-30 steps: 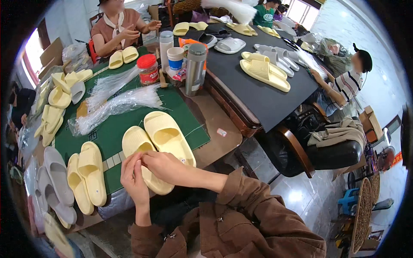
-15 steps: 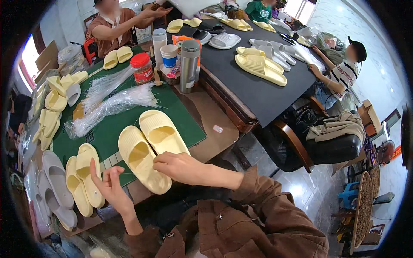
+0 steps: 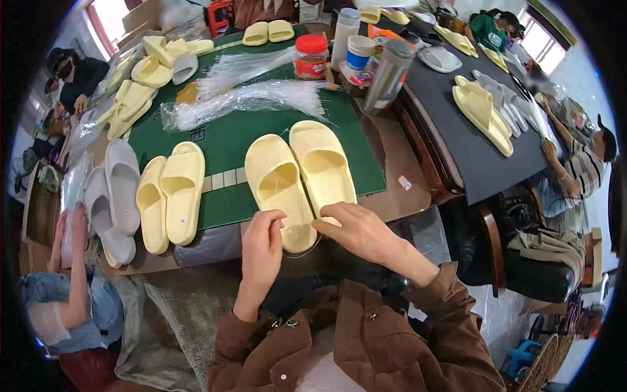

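Observation:
A pair of pale yellow slide slippers lies side by side at the table's near edge, a left slipper (image 3: pixel 302 230) and a right slipper (image 3: pixel 325 176). My right hand (image 3: pixel 362 232) is closed in a pinch over the heel end, and a thin clear plastic strand (image 3: pixel 302 255) curves below its fingers. At the left slipper's outer edge my left hand (image 3: pixel 261 251) has its fingers curled together; what they hold, if anything, is too small to make out. Beyond the pair lies a bundle of clear plastic strands (image 3: pixel 255 104).
Another yellow pair (image 3: pixel 183 193) and grey slippers (image 3: pixel 123 183) sit to the left. A red-lidded jar (image 3: pixel 311 60), paper cup (image 3: pixel 359 53) and steel tumbler (image 3: pixel 388 77) stand behind. A dark table (image 3: pixel 444 104) and chair (image 3: pixel 545 271) are on the right. Several people work around.
My view has swung left, shifting the scene rightward. My left hand, earlier spread beside another yellow pair, is now curled at this pair's heels. The right hand has moved to the heel end.

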`<action>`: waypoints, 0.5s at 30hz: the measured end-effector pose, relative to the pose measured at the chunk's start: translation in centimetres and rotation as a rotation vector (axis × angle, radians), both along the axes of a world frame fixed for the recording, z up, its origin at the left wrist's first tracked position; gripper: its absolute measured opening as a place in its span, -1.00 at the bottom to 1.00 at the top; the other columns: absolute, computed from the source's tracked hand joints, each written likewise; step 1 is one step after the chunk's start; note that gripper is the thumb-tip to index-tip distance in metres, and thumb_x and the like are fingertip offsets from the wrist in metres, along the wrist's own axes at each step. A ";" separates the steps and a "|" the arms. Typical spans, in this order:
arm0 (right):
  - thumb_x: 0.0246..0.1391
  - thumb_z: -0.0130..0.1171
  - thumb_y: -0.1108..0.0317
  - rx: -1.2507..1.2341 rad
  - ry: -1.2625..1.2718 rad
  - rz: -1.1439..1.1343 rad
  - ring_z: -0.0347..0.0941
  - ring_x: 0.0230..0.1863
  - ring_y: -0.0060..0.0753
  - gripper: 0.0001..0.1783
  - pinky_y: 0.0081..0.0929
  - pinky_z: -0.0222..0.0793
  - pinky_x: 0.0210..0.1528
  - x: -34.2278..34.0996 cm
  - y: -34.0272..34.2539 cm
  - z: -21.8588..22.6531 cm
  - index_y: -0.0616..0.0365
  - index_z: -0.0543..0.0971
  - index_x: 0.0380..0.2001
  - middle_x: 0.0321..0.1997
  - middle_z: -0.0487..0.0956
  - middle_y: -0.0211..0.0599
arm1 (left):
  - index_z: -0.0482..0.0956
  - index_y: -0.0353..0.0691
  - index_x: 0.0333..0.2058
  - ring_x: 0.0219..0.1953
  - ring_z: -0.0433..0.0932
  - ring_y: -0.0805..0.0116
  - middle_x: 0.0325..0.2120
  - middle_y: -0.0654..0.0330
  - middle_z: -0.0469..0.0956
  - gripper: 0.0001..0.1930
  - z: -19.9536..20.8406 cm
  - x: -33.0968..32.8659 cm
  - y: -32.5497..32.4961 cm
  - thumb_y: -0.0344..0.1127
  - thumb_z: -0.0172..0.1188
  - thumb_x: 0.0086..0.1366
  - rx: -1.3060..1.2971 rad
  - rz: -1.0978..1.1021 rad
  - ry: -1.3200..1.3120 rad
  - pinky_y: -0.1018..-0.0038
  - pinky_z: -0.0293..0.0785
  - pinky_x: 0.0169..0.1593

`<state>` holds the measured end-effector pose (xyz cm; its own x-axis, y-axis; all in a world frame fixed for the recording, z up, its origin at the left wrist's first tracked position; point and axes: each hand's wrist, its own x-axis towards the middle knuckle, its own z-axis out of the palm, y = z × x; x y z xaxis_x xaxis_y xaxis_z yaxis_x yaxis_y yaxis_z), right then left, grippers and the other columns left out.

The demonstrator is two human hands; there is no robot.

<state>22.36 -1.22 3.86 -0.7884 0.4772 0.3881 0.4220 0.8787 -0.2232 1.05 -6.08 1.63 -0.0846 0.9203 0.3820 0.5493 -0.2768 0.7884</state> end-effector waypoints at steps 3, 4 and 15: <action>-0.09 0.08 0.42 -0.001 -0.022 0.009 0.46 -0.20 -0.28 -0.63 -0.38 0.44 -0.17 -0.4 -0.4 -0.1 0.11 0.48 -0.12 -0.22 0.45 -0.27 | 0.45 -0.37 -0.26 -0.34 0.51 -0.02 -0.37 -0.08 0.49 -0.87 -0.5 0.4 0.6 -0.57 0.02 0.21 -0.102 0.020 0.024 0.25 0.42 -0.26; -0.09 0.07 0.42 -0.013 -0.025 0.010 0.46 -0.21 -0.28 -0.63 -0.38 0.45 -0.18 -0.5 -0.6 -0.1 0.10 0.48 -0.11 -0.23 0.46 -0.28 | 0.44 -0.37 -0.25 -0.33 0.51 -0.04 -0.37 -0.09 0.49 -0.87 -0.8 0.4 0.9 -0.57 0.03 0.20 -0.136 0.028 0.039 0.24 0.42 -0.27; -0.17 0.16 0.46 0.201 -0.062 -0.162 0.43 -0.36 -0.34 -0.53 -0.40 0.38 -0.32 0.6 -1.5 1.3 0.06 0.52 -0.07 -0.36 0.42 -0.37 | 0.39 -0.42 -0.15 -0.27 0.49 -0.13 -0.28 -0.11 0.40 -0.75 -1.1 1.7 4.2 -0.45 0.07 0.19 -0.108 0.074 0.322 0.15 0.48 -0.25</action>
